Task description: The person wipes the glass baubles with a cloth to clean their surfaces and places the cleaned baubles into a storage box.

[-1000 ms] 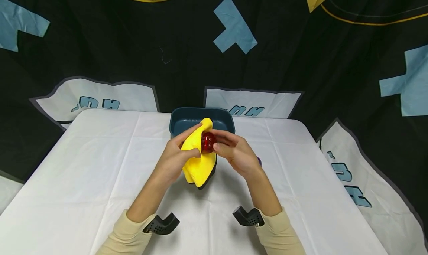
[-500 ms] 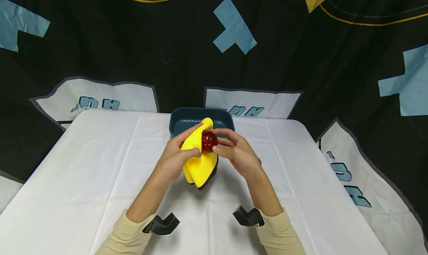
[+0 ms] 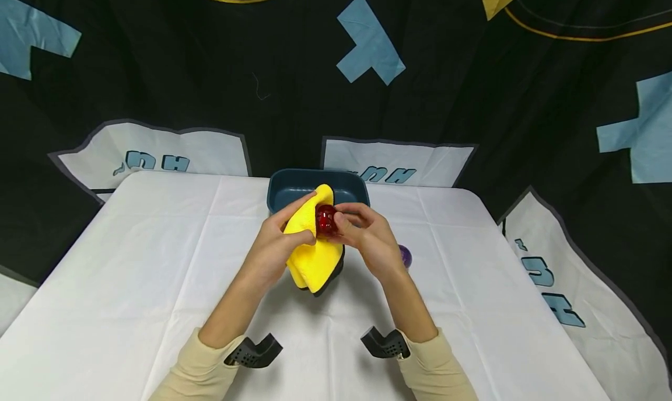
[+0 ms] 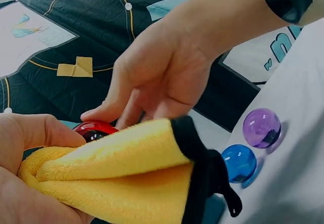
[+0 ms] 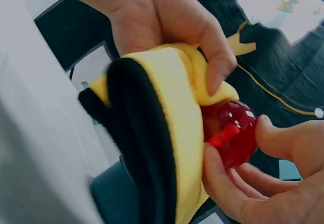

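Note:
A folded yellow cloth point(image 3: 310, 261) with black edging is gripped by my left hand point(image 3: 270, 246), thumb in front. Against the cloth's inner face sits a clear red ball point(image 3: 326, 220), pinched between the thumb and fingers of my right hand point(image 3: 374, 237). The right wrist view shows the red ball point(image 5: 237, 133) shiny and see-through, its left side covered by the cloth point(image 5: 177, 113). In the left wrist view most of the ball is hidden behind the cloth point(image 4: 111, 178).
Behind the hands a dark teal tray point(image 3: 286, 178) stands near the far edge of the white-covered table point(image 3: 131, 261). A purple ball point(image 4: 261, 128) and a blue ball point(image 4: 239, 163) lie on the table to the right, partly hidden by my right hand in the head view.
My right hand has turned slightly, its thumb shifting up over the red ball, which has moved a little up and left. More of the purple ball shows. The left hand stays nearly still.

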